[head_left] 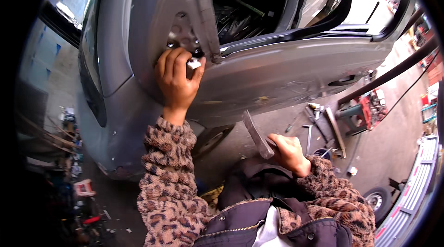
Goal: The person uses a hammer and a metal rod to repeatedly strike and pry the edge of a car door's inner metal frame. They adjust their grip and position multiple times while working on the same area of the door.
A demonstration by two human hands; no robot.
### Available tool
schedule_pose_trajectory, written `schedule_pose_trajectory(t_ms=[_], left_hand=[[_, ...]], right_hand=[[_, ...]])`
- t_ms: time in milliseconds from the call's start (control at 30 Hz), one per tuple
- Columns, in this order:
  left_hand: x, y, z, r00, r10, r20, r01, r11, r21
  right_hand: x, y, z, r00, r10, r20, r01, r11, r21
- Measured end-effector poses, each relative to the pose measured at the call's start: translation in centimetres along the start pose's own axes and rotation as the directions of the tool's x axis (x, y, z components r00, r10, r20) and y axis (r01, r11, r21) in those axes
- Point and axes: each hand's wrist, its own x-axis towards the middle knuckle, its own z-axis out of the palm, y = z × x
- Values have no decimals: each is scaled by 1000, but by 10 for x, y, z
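My left hand (pixel 178 73) is up against the grey car body (pixel 152 29), just below the holes of the pillar panel beside the window opening. Its fingers close round a small pale block (pixel 193 64), whose exact kind I cannot make out. Lower and to the right, my right hand (pixel 290 154) grips a hammer (pixel 257 136). The hammer's long, slightly curved metal head slants up and left, apart from the car door (pixel 286 73). Most of its handle is hidden in my fist.
On the floor to the right lie several hand tools (pixel 319 124), a long bar (pixel 336 131) and a red machine (pixel 371 108). A dark pole (pixel 388 73) crosses at the right. A wheel (pixel 377 200) stands near a white slatted panel (pixel 411 191). Clutter (pixel 84 189) lines the left.
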Motion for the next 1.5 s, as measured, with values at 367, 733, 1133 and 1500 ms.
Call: schedule_pose_trajectory(t_ms=[367,733,1133,1500], left_hand=[[2,-10,13,941,-314,123,288,938,192],[-19,-50,-9,995,-91,41,83,982,169],[-25,-17,-15,953,-250,-173,285,932,224],[-30,10,-15,955,-257,-149,292,908,301]], right_hand=[[2,39,52,957,-62,283,-38,942,334],[7,63,56,883,-44,467,-205,859,469],[40,62,67,827,-114,551,-304,732,609],[54,61,75,906,-194,375,-157,669,726]])
